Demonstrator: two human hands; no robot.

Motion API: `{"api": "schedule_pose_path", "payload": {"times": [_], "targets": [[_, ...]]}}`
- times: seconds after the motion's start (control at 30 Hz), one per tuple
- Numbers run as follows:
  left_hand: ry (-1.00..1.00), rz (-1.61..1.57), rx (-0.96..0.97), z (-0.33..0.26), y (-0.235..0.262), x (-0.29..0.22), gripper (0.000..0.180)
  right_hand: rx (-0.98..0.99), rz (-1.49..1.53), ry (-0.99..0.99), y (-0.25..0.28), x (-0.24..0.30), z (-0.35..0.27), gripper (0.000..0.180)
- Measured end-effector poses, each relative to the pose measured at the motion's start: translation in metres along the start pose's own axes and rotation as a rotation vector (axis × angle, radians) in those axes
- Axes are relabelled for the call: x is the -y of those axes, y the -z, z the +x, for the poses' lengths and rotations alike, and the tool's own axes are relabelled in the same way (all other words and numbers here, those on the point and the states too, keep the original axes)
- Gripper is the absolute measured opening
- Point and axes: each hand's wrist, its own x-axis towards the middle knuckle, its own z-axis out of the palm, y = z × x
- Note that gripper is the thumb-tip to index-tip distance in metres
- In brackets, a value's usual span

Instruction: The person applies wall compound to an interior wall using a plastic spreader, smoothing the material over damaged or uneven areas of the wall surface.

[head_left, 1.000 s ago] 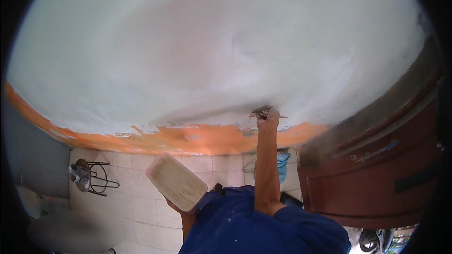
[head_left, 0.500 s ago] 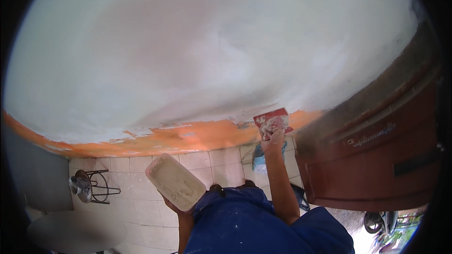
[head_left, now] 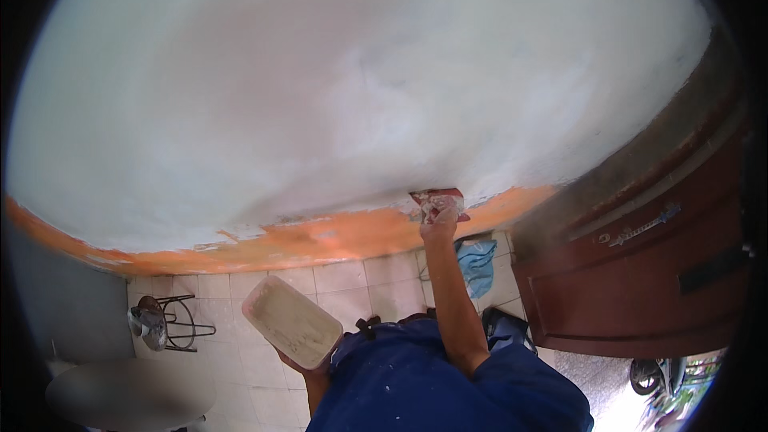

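Observation:
My right hand (head_left: 439,222) is closed around a red putty knife (head_left: 426,196) smeared with white filler, its blade against the lower wall where the white coat meets the orange paint. White filler coats the large wall (head_left: 320,96), with a ragged orange band (head_left: 336,236) along its foot. Below and to the left, my left hand (head_left: 302,364) supports a pale rectangular tub (head_left: 292,324) from beneath, most of its fingers hidden by the tub. Off-white paste lines the inside of the tub.
A stool (head_left: 178,324) with dark metal legs stands at left on the tiled floor (head_left: 240,360). A blue plastic bag (head_left: 478,264) lies near the wall at right. Beyond it is a reddish-brown door (head_left: 624,288). A grey round surface (head_left: 128,394) fills the lower left corner.
My right hand has moved left with the putty knife, bringing the blade flatter against the wall. The tub has shifted slightly left and down in view.

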Motion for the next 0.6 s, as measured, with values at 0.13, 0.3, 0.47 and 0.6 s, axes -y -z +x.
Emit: {"api": "schedule_pose_path", "payload": {"times": [0.13, 0.3, 0.47, 0.6], "targets": [[0.013, 0.005, 0.006, -0.004, 0.006, -0.005, 0.071, 0.053, 0.088, 0.038, -0.014, 0.004, -0.015, 0.014], [0.018, 0.002, 0.004, -0.003, 0.014, -0.012, 0.07, -0.146, -0.022, 0.005, -0.047, 0.015, -0.066, 0.007], [0.041, -0.001, 0.01, -0.001, 0.023, -0.015, 0.069, -0.236, -0.213, 0.317, -0.021, 0.028, -0.066, 0.023], [0.06, -0.008, 0.002, -0.002, 0.029, -0.017, 0.068, -0.216, -0.637, 0.799, -0.005, 0.009, -0.073, 0.029]]}}
